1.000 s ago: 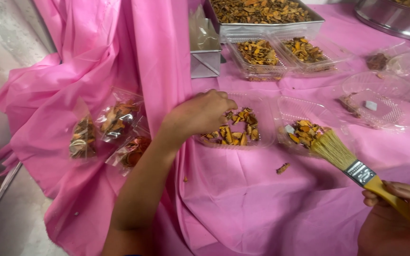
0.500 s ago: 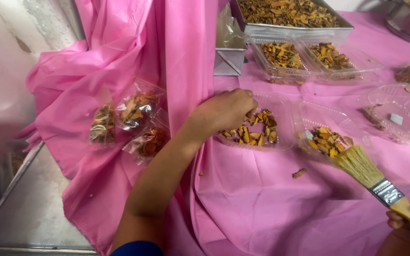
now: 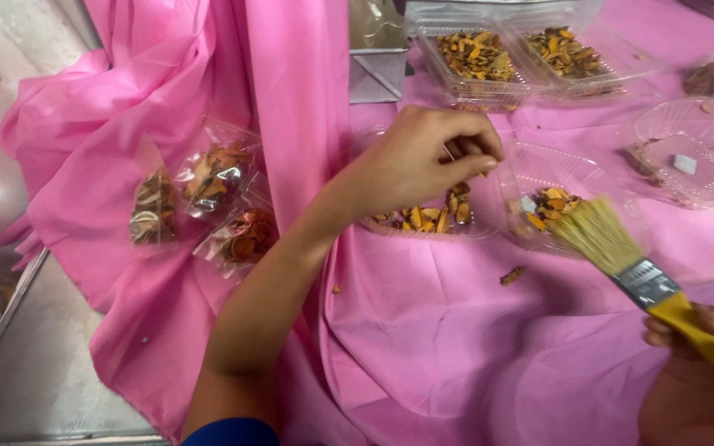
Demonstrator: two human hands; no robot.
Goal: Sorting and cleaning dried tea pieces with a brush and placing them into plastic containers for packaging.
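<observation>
Pink cloth [image 3: 456, 347] drapes the table and hangs over its edge toward a grey floor. Compared with a moment ago, the left hand [image 3: 419, 161] has lifted slightly from the clear tray of orange dried pieces [image 3: 427, 216], fingers [image 3: 477, 161] now pinched nearly closed, seemingly around a piece. Right of those fingers, a second tray [image 3: 551, 194] meets the bristles of a yellow-handled brush [image 3: 621, 256], gripped by the right hand [image 3: 704, 372]. Sealed packets [image 3: 208, 198] lie further left.

One camera, worn on the person's head, looks steeply down and close onto the pink-draped desk [image 3: 456, 347], facing forward.
</observation>
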